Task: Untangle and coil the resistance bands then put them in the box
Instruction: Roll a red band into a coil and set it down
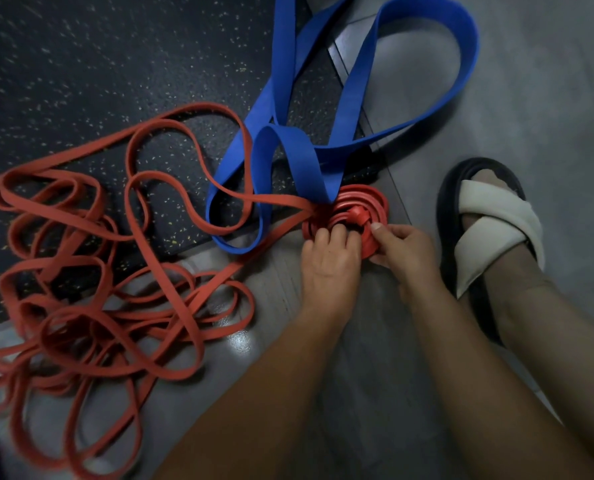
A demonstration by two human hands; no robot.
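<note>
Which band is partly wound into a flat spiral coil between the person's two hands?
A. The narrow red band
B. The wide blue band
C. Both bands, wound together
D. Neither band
A: the left hand and right hand both hold the spiral made of the red band, whose remaining length trails off in tangled loops, while the blue band lies in loose, unwound loops.

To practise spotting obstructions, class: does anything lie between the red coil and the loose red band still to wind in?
Yes: the blue band crosses the loose red band beside the red coil and overlaps its far edge.
</note>
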